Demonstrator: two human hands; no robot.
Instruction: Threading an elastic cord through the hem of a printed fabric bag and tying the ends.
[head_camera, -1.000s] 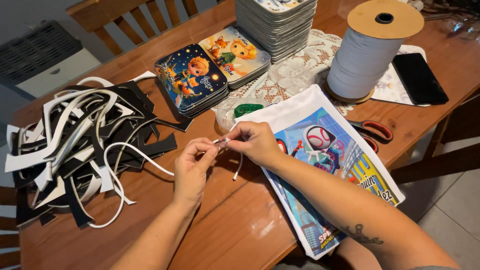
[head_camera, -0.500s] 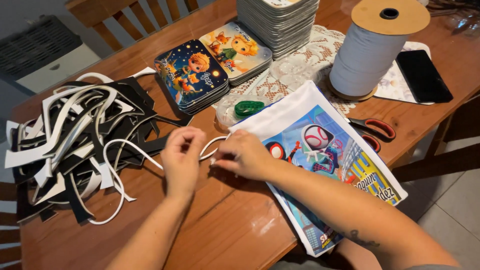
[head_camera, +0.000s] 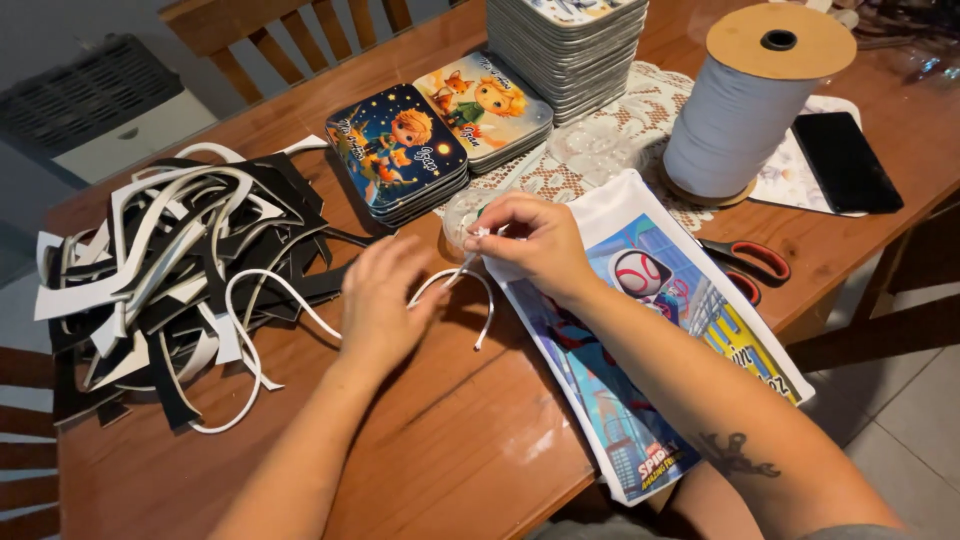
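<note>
Right hand (head_camera: 535, 245) moved up to printed bag (head_camera: 640, 330) corner — fingers pinching white cord (head_camera: 455, 280); left hand (head_camera: 385, 300) fingers together on cord.

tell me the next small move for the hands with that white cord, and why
Probably pull the thin white elastic cord further through the white printed fabric bag's top edge. The right hand pinches one end at the bag's corner, the left hand rests on the cord's slack loop, and a free end lies loose on the brown wooden table.

Brown wooden table (head_camera: 480, 440) with a glossy top, wooden chair (head_camera: 280, 30) (slatted back) behind it, grey heater (head_camera: 110, 105) at left, pale tiled floor (head_camera: 900, 420).
</note>
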